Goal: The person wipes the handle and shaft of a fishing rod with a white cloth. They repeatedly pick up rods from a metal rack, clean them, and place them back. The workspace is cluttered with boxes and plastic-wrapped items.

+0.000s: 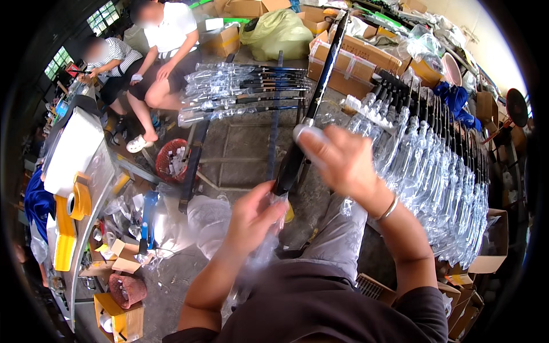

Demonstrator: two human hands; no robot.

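A long black rod (320,86) runs from my lap up toward the far boxes. My left hand (251,214) grips its lower end together with a clear plastic sleeve (260,251) that hangs down from it. My right hand (337,157) is raised beside the rod a little higher up, fingers curled, with a white cover on one fingertip; whether it touches the rod I cannot tell. A metal bangle sits on my right wrist.
Many bagged rods (434,171) lie in a row at my right. More bagged rods (240,91) rest on a rack ahead. Two people (166,51) sit at the far left. A red basket (171,160), cardboard boxes (349,63) and a yellow tape dispenser (77,200) stand around.
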